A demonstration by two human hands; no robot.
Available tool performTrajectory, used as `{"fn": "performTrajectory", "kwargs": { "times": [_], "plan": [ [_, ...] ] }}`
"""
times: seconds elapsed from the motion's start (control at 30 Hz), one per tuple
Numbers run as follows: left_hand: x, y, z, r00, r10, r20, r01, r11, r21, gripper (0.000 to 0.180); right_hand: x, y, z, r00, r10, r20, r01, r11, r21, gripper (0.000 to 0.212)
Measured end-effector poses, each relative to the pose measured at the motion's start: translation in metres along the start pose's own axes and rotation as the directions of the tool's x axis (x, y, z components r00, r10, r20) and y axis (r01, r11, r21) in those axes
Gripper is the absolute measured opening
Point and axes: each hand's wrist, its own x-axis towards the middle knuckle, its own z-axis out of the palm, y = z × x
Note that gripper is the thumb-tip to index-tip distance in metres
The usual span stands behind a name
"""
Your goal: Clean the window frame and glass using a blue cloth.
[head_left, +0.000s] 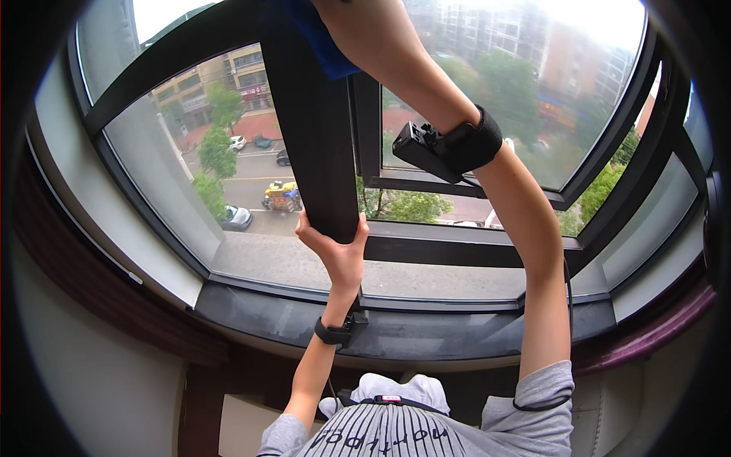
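Note:
A wide dark window post [316,145] rises in front of me. Around its lower part my left hand [340,255] is closed, thumb on one side and fingers on the other. My right hand [349,19] is raised to the top of that post, and the upper edge of the picture cuts off its fingers. A blue cloth [324,46] shows beneath this hand, against the post. To the right of the post, a dark-framed window sash [472,183] stands tilted outward, partly behind my right forearm.
Below the glass runs a dark stone sill [282,320]. Purple curtains [655,339] hang at the sides. Black wrist straps with small devices [449,148] sit on both my arms. Outside, a street [255,183] with trees, vehicles and buildings lies far below.

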Motion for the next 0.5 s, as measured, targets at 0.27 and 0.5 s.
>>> {"fn": "performTrajectory", "kwargs": {
  "times": [0.27, 0.5],
  "plan": [
    [0.005, -0.010, -0.018, 1.000, 0.005, -0.020, -0.004, 0.998, 0.068, 0.085, -0.031, -0.011, 0.027, 0.990, 0.138, -0.035, -0.138, 0.990, 0.014, 0.040],
    [0.006, -0.011, -0.021, 1.000, -0.012, -0.020, 0.013, 0.999, 0.049, 0.086, -0.121, -0.003, 0.047, 0.986, -0.123, 0.109, 0.160, 0.874, -0.458, 0.083]
  ]
}}
